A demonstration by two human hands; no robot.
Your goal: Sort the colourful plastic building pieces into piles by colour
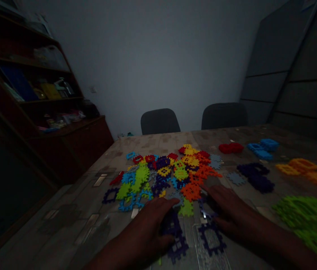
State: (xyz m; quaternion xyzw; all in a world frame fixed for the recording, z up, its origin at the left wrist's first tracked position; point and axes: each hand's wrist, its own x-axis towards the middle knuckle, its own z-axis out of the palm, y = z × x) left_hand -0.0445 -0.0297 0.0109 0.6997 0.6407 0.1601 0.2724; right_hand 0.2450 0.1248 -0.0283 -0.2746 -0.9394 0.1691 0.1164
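Note:
My left hand [149, 228] curves around dark purple interlocking pieces [176, 240] near the table's front, its thumb and fingers apart. Across from it, my right hand [228, 208] reaches over another purple piece, partly hidden beneath its fingers. Between the two hands lies a purple square frame [212, 238]. Just beyond the fingertips spreads a mixed heap of pieces, with orange ones [191, 191] by my right fingertips, a lime green strip [141, 178], yellow pieces [190, 161] and light blue frames [127, 202]. Whether either hand grips a piece is unclear in the dim light.
Sorted groups lie on the right: red [230, 148], blue [262, 148], purple [255, 176], orange [306, 170] and lime green [307, 217]. Two dark chairs [160, 120] stand beyond the patterned table [85, 195]. A wooden shelf unit [71, 131] is at the left.

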